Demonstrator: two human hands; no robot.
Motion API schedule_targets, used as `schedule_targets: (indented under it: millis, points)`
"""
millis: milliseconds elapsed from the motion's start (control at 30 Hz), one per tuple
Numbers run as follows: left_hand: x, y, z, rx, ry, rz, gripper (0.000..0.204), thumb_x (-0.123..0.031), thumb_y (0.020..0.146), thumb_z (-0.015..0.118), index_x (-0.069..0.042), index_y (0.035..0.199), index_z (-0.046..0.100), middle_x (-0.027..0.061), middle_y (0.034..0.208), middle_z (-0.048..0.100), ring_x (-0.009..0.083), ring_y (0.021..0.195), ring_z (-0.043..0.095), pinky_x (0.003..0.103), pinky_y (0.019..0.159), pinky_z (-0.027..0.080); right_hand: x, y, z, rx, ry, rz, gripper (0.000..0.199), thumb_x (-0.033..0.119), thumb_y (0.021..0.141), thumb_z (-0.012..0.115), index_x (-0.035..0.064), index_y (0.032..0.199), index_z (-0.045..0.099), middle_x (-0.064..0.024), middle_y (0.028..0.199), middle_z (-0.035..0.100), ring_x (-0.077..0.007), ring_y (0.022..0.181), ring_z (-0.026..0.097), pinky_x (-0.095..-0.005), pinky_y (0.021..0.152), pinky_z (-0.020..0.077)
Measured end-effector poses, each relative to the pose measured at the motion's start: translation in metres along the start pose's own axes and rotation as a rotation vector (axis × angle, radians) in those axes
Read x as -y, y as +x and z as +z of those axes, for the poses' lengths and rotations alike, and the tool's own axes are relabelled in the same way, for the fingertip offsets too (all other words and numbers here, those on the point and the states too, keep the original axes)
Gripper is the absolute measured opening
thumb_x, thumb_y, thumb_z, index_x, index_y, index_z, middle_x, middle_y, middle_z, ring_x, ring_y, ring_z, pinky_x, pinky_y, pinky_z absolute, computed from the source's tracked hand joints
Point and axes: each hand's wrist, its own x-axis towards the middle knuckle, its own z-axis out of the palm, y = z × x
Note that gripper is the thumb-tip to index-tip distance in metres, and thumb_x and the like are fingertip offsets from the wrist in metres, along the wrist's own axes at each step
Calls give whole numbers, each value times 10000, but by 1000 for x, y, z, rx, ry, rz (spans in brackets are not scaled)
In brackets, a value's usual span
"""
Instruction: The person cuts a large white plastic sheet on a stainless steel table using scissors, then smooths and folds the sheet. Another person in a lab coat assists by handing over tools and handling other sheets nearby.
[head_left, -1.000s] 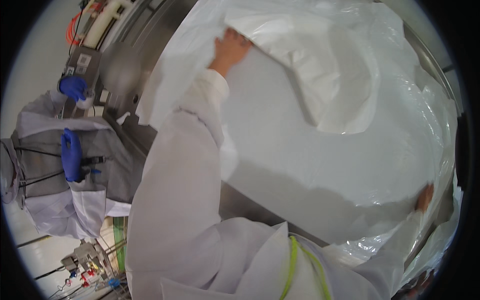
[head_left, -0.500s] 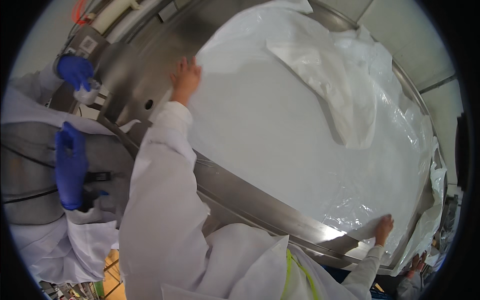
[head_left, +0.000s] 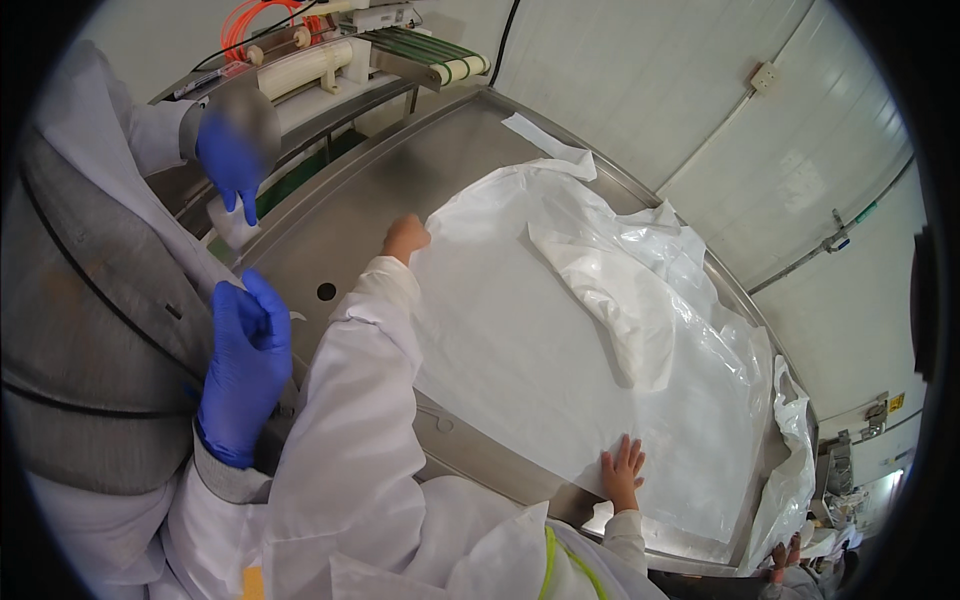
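A large white plastic sheet (head_left: 510, 330) lies spread over a stainless steel table (head_left: 440, 140), with a loose fold (head_left: 625, 320) bunched across its middle. At the sheet's left edge my left hand (head_left: 405, 238) is closed, its fingers curled on the plastic. Nearer to me, my right hand (head_left: 622, 475) rests flat on the sheet by its front edge, fingers spread, holding nothing. Crumpled clear plastic (head_left: 700, 270) runs along the far right side of the sheet.
To my left, a co-worker's blue-gloved hands are close by; the upper glove (head_left: 228, 160) holds a small white object (head_left: 233, 222). A conveyor with green belts (head_left: 430, 55) stands behind the table. Another person's hands (head_left: 787, 552) are at the lower right, near hanging plastic (head_left: 785, 460).
My view has swung, showing more of the wall and conveyor. My left fingers, spread before, are now curled at the sheet's edge. My right hand has moved left along the sheet and spread out.
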Motion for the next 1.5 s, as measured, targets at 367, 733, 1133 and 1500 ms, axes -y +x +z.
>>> schedule_targets:
  millis: [367, 733, 1133, 1500]
  points:
    - [-33, 38, -5, 445, -1116, -46, 334, -244, 748, 689, -30, 1002, 649, 115, 932, 663, 212, 841, 615, 318, 739, 482, -6, -7, 1, 23, -36, 76, 692, 486, 880, 433, 229, 1454, 144, -97, 1529, -11, -363, 1392, -31, -711, 970, 25]
    - [-15, 79, 19, -288, -153, 218, 231, -204, 801, 665, -53, 976, 649, 171, 999, 640, 326, 949, 608, 400, 800, 489, -11, -2, 3, 40, -49, 33, 679, 464, 897, 413, 206, 1459, 133, -118, 1525, -25, -388, 1385, -44, -718, 955, 3]
    - [46, -52, -36, 152, 241, -18, 613, -343, 689, 772, -37, 1173, 554, 143, 1191, 572, 316, 1110, 543, 404, 893, 455, -17, 6, 7, 56, -84, 28, 663, 488, 907, 363, 255, 1462, 86, -76, 1530, -48, -362, 1390, -48, -716, 960, 18]
    - [101, -159, -35, -312, 194, -91, 387, -362, 782, 658, -86, 1044, 582, 90, 1061, 637, 336, 961, 608, 440, 770, 481, -15, 3, 6, 34, -24, -28, 695, 561, 889, 339, 243, 1460, 100, -110, 1525, -35, -394, 1381, -61, -738, 940, 17]
